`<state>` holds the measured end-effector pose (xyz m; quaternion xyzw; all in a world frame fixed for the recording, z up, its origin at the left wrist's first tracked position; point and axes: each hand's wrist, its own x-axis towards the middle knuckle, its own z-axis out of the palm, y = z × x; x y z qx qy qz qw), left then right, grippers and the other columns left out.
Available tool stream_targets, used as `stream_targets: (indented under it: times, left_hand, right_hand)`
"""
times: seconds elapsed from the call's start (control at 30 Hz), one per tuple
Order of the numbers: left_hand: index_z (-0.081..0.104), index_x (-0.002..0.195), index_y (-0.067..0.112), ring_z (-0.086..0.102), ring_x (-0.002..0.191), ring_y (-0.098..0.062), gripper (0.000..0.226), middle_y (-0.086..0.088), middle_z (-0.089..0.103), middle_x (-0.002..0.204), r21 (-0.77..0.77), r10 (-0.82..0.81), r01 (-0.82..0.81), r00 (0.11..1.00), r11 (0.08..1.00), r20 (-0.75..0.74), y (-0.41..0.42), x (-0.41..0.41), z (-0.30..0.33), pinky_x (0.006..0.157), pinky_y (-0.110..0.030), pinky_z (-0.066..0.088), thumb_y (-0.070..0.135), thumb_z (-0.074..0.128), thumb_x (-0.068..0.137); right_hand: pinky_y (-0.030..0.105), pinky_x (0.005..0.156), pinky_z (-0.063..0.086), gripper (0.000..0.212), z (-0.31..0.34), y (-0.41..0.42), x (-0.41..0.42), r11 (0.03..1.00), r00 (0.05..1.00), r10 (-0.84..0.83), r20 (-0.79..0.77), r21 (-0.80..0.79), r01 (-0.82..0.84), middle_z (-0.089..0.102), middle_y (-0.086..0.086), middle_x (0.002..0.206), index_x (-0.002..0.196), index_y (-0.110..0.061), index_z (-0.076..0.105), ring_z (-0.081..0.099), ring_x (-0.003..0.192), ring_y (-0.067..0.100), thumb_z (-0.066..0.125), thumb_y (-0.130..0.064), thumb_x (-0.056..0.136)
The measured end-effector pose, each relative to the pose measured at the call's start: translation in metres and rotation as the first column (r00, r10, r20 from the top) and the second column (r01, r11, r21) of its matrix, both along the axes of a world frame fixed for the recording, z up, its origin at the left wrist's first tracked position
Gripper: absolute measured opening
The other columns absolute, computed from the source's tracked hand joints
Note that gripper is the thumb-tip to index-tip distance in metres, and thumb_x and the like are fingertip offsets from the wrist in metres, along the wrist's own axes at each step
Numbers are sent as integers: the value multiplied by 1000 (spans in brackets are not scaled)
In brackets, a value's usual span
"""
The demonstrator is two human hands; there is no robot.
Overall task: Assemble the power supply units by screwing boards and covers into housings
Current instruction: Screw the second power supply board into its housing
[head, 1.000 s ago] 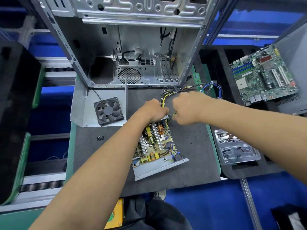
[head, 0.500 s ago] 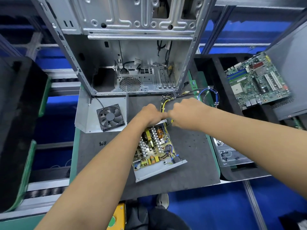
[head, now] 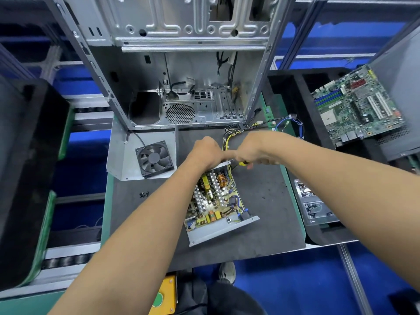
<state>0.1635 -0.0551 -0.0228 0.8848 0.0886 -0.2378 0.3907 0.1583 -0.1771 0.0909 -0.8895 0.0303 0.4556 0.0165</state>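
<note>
Grey sheet-metal housing [head: 223,230] with its green circuit board [head: 216,198] lies mid-mat, its far wall gripped by the left hand [head: 208,153] while the right hand [head: 252,150] curls round a yellow-tipped tool [head: 243,163], which could slip onto the yellow wires [head: 227,139].

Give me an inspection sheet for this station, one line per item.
Surface: dark mat, partly bare.
Job's things: open power supply housing with board inside; cover with fan lies apart at left.
Clutter: two small dark parts on the mat.
Hands: left hand grips the housing's far edge; right hand holds something yellow, blurred.
Cables: yellow-black bundle runs from housing toward the case.
Surroundings: bare computer case, motherboard, parts tray.
</note>
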Motion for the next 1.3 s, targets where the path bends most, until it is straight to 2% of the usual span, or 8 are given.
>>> stream_targets:
  times: [0.13,0.27,0.37,0.47,0.63,0.87,1.1,1.3]
  left_hand:
    - [62,71,19,52,63,-4,46,9,60,70,-182,227,-187,947,965,229,6,-17,28,58,-22,38,63,67,83]
    - [66,72,23,41,49,-1,45,15,47,51,-454,546,-362,745,814,384,65,-58,53,47,-14,33,59,52,94]
    - [66,69,23,44,51,-6,44,8,50,54,-422,653,-504,646,754,395,133,-114,40,48,-19,36,55,49,95]
    - [64,71,23,52,63,-9,32,6,61,65,-144,545,-536,740,832,394,169,-163,8,60,-28,41,45,58,93]
    - [77,95,19,63,90,-19,7,3,68,94,129,242,-329,862,936,445,168,-177,-26,84,-37,50,23,74,89]
    - [77,107,27,60,91,-16,17,8,62,100,240,176,-301,885,923,432,151,-158,-30,72,-29,41,31,70,92]
    - [74,94,23,60,88,-18,10,6,60,99,291,156,-295,895,910,419,153,-151,-34,69,-30,40,31,69,91]
    - [74,99,18,64,79,-27,13,-1,62,99,422,-89,-149,865,894,494,156,-151,-34,63,-35,47,26,66,94]
  right_hand:
    - [23,50,35,34,-4,-12,-9,999,998,36,53,-18,-35,58,8,57,83,-7,58,45,42,21,47,-34,99]
    - [27,66,47,56,-5,-47,-17,990,949,139,282,-28,-137,58,13,77,78,-3,58,60,78,29,43,-53,99]
    - [22,47,42,55,-2,-85,-23,986,935,-112,335,156,62,58,5,49,73,-12,73,54,44,20,49,-55,95]
    - [28,53,33,53,-12,-111,-39,885,815,-417,403,385,263,52,3,49,54,-25,72,45,48,20,55,-59,91]
    - [28,53,28,48,-42,-112,-76,726,708,-630,320,566,390,42,-6,42,77,-20,78,36,47,18,57,-62,88]
    - [33,64,37,44,-61,-101,-103,672,665,-683,303,617,409,50,-1,49,75,-27,77,49,59,21,54,-61,91]
    - [34,65,38,44,-63,-101,-115,603,626,-731,271,686,407,49,-4,50,76,-28,77,49,59,19,53,-63,90]
    - [35,67,39,41,-67,-103,-124,560,591,-762,264,727,397,48,-8,47,77,-34,76,48,61,18,51,-62,92]
